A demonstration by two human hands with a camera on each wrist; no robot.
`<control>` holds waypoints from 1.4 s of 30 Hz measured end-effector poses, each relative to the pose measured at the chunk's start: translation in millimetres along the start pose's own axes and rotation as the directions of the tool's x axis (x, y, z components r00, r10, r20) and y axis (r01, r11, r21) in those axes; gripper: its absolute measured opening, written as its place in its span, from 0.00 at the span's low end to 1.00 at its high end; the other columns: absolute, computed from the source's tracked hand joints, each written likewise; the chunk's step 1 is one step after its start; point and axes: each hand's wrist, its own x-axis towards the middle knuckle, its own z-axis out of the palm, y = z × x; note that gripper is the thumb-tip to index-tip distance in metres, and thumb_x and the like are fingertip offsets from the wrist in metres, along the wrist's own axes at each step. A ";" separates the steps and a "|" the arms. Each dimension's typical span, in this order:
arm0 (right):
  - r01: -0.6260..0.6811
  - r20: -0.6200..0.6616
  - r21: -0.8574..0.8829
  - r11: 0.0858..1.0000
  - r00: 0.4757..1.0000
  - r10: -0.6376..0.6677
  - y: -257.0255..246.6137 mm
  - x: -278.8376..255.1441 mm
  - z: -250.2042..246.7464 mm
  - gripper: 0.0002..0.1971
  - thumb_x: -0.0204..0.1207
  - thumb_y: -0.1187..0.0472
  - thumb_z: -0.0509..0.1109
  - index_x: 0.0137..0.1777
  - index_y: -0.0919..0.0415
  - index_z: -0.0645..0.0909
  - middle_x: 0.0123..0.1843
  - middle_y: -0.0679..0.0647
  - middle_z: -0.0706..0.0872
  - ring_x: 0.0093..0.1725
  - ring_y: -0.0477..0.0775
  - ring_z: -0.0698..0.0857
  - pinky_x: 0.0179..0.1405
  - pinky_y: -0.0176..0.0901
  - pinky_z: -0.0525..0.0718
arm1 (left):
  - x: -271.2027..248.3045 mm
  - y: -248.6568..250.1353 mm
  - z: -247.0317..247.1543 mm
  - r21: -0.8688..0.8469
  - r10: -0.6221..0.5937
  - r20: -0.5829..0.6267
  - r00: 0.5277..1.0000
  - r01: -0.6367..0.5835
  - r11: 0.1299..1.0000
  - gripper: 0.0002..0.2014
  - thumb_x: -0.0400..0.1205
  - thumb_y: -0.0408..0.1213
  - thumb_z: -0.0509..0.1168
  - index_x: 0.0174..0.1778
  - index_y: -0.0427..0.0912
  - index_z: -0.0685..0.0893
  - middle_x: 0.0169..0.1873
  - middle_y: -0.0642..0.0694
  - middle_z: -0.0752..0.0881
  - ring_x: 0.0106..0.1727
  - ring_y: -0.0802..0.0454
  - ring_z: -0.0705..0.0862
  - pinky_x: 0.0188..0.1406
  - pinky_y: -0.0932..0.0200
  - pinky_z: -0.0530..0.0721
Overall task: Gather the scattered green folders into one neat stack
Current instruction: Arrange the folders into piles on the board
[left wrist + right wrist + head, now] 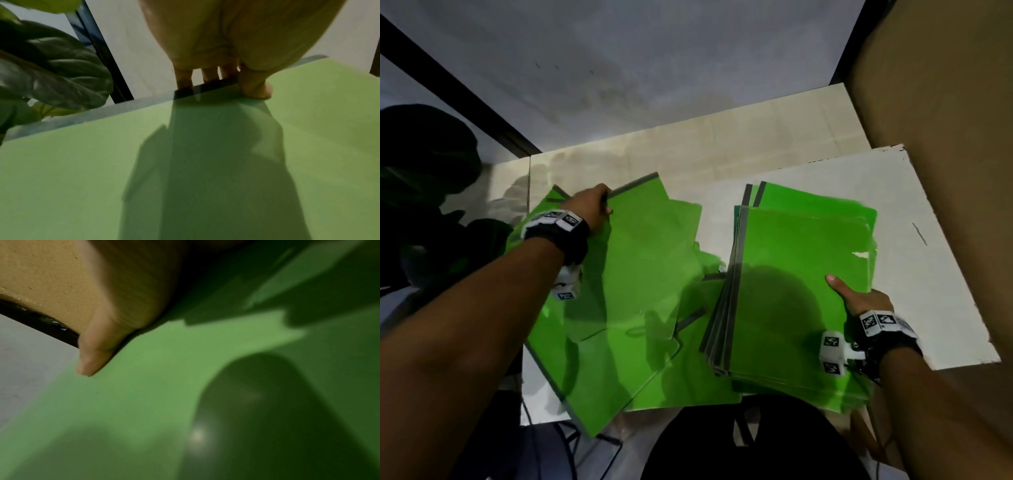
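Two heaps of green folders across the head view: loose folders [633,291] fanned at left centre, left hand [593,209] pinching a top folder [643,240] by its grey spine, thumb on top and fingers [184,79] behind in the left wrist view, beside dark leaves [51,65] at upper left. Right of centre, stack [791,294] on white board [941,274], right hand [859,298] gripping its edge, thumb [96,350] on top. No legible writing; only black-and-white square markers on wristbands [876,322].

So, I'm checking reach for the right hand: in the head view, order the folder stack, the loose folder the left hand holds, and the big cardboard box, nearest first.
1. Folder stack: gripped by the right hand.
2. Cardboard box: just to the right.
3. Loose folder: far left, gripped by the left hand.
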 end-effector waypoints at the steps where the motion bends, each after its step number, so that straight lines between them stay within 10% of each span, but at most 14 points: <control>1: -0.001 -0.002 0.004 1.000 1.000 0.001 0.7 0.8 1.0 0.38 0.51 0.27 0.78 0.36 0.64 0.72 0.35 0.62 0.81 0.43 0.66 0.85 0.50 0.64 0.87 | 4.7 -1.3 8.2 0.012 0.012 0.022 1.000 -0.012 1.000 0.22 0.78 0.38 0.69 0.67 0.39 0.73 0.59 0.30 0.82 0.59 0.32 0.81 0.56 0.42 0.81; 6: 0.019 -0.031 0.004 1.000 0.999 -0.019 3.2 7.0 4.5 0.34 0.57 0.30 0.77 0.33 0.63 0.74 0.34 0.61 0.81 0.41 0.64 0.83 0.44 0.52 0.82 | 21.0 -6.2 50.9 0.243 0.103 0.258 0.961 -0.167 0.955 0.52 0.63 0.49 0.82 0.79 0.43 0.60 0.72 0.37 0.68 0.72 0.35 0.71 0.69 0.42 0.73; 16: -0.019 -0.080 -0.038 0.999 0.997 0.016 4.8 15.2 10.4 0.38 0.56 0.29 0.77 0.38 0.70 0.78 0.33 0.65 0.83 0.33 0.61 0.81 0.38 0.50 0.79 | 48.5 -16.2 67.4 0.313 0.152 0.200 0.968 -0.210 0.926 0.59 0.56 0.41 0.85 0.80 0.46 0.57 0.73 0.38 0.65 0.77 0.35 0.65 0.77 0.28 0.52; 23: -0.041 -0.071 -0.040 0.998 0.997 0.038 1.6 9.6 10.2 0.38 0.58 0.30 0.76 0.38 0.69 0.75 0.35 0.64 0.82 0.36 0.62 0.81 0.40 0.51 0.79 | 56.2 -3.2 33.9 0.424 0.146 0.301 0.942 -0.270 0.865 0.35 0.58 0.47 0.83 0.59 0.39 0.79 0.57 0.36 0.79 0.60 0.37 0.78 0.59 0.47 0.80; 28: -0.041 -0.047 -0.035 0.999 0.998 0.039 -1.6 5.0 7.5 0.46 0.57 0.29 0.77 0.60 0.71 0.78 0.53 0.70 0.85 0.49 0.67 0.84 0.45 0.52 0.80 | 41.9 2.1 -41.1 0.343 0.142 0.245 0.959 -0.222 0.913 0.14 0.67 0.36 0.78 0.46 0.43 0.83 0.47 0.39 0.88 0.46 0.41 0.85 0.47 0.54 0.82; 33: -0.024 0.033 -0.014 1.000 0.999 0.024 -4.6 -6.9 1.2 0.51 0.53 0.28 0.77 0.62 0.74 0.79 0.49 0.69 0.86 0.44 0.65 0.85 0.45 0.51 0.82 | 17.7 5.5 -128.8 -0.099 0.303 0.034 0.953 -0.298 0.949 0.11 0.74 0.26 0.73 0.48 0.40 0.82 0.43 0.37 0.87 0.46 0.44 0.87 0.52 0.46 0.86; 37: -0.026 0.094 0.016 1.000 0.995 0.025 2.6 -2.8 -2.8 0.61 0.41 0.21 0.76 0.64 0.72 0.78 0.51 0.70 0.88 0.44 0.67 0.89 0.42 0.54 0.88 | -8.6 29.8 -174.1 -0.561 0.379 -0.133 0.916 -0.385 0.733 0.16 0.79 0.21 0.64 0.49 0.49 0.82 0.39 0.59 0.89 0.37 0.70 0.87 0.42 0.64 0.88; 42: -0.014 0.184 -0.020 1.000 0.983 0.017 -2.9 -11.0 -13.7 0.60 0.53 0.23 0.73 0.73 0.71 0.72 0.62 0.70 0.84 0.52 0.67 0.86 0.43 0.49 0.83 | -44.6 99.4 -116.3 -0.794 0.429 -0.220 0.876 -0.416 0.443 0.25 0.71 0.21 0.69 0.62 0.43 0.74 0.45 0.60 0.89 0.46 0.66 0.87 0.54 0.58 0.86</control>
